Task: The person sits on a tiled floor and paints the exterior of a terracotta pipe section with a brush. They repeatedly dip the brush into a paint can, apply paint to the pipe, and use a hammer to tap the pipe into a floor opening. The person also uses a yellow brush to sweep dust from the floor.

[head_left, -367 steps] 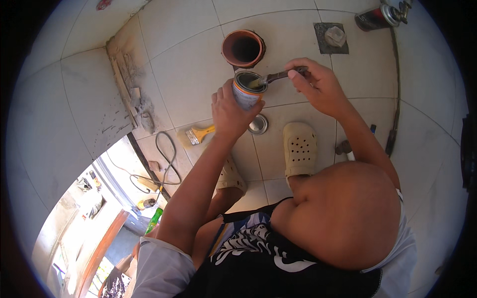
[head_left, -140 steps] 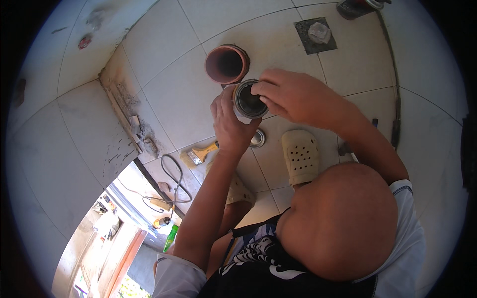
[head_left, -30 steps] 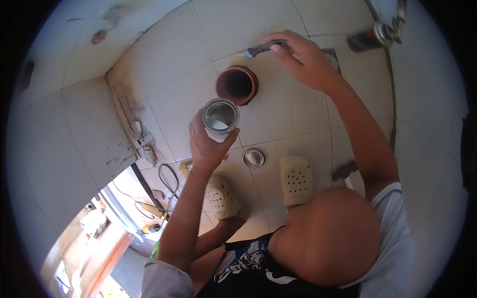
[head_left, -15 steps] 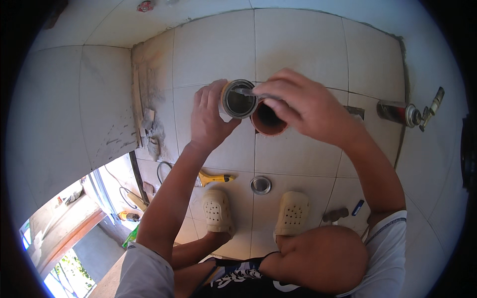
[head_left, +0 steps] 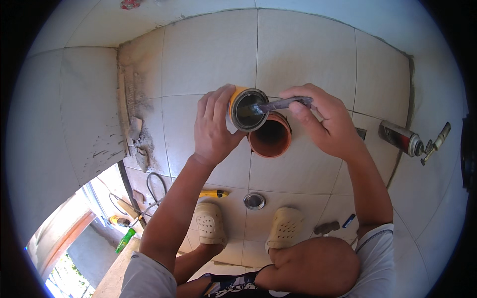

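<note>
The left hand point(head_left: 213, 124) is closed round the can point(head_left: 247, 122), fingers along its left side, thumb at its lower edge. The right hand point(head_left: 325, 121) pinches the brush point(head_left: 284, 104) by its handle between thumb and fingers. Location: the can is in front of the person, its mouth overlapping the rim of the pipe point(head_left: 273, 145) in view; contact between them cannot be confirmed. The bristles are inside the can's mouth. Risk, in judgement: too much tilt on the can could spill its contents onto the tiles point(head_left: 298, 180); fill level cannot be told. A loose pinch could drop the brush into the can or the open pipe. Pose: both forearms point(head_left: 174, 208) reach forward and converge; the right hand is to the pipe's right, palm turned inward.
</note>
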`<state>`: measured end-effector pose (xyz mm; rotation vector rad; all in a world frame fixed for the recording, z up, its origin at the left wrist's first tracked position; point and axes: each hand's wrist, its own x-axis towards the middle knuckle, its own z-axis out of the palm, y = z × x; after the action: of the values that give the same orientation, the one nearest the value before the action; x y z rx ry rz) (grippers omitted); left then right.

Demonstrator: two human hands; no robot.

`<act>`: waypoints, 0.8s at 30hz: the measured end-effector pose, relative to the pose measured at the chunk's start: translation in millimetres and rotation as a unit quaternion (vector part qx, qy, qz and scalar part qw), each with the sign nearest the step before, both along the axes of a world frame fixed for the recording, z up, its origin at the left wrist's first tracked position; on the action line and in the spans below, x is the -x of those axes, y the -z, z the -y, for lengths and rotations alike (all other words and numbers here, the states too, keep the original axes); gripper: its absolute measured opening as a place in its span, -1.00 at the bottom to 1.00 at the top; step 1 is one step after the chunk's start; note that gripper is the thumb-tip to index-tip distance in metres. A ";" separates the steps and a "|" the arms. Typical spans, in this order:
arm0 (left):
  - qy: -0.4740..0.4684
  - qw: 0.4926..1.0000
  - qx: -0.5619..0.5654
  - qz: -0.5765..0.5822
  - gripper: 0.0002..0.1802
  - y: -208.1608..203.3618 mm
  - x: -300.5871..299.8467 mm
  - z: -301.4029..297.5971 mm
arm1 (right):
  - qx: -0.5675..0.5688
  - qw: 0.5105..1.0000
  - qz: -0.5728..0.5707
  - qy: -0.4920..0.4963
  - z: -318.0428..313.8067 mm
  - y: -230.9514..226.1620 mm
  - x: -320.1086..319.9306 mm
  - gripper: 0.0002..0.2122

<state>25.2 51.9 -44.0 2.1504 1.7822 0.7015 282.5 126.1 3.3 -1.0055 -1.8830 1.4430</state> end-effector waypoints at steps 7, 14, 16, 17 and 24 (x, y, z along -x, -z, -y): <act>-0.009 1.000 0.023 0.007 0.09 3.6 4.6 -2.1 | -0.008 1.000 0.021 -0.009 -13.5 2.7 -18.6 -0.80; -0.020 0.998 0.051 0.015 0.09 8.9 18.0 9.1 | 0.109 0.992 -0.043 0.038 -6.7 16.5 -32.5 -0.78; -0.027 0.998 0.059 0.012 0.10 11.1 23.5 15.0 | 0.129 0.990 -0.032 0.043 -3.6 19.2 -36.0 -0.77; -0.031 0.997 0.064 0.010 0.10 12.1 26.7 18.1 | 0.124 0.991 -0.023 0.042 -2.8 20.5 -37.1 -0.77; -0.075 0.995 0.063 0.007 0.10 14.1 47.0 39.2 | 0.154 0.988 0.021 0.001 -15.4 39.5 -38.5 -0.74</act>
<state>-21.8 12.7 -58.0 1.9407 1.9416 0.6179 320.9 141.6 -36.2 -1.1862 -1.7197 1.7617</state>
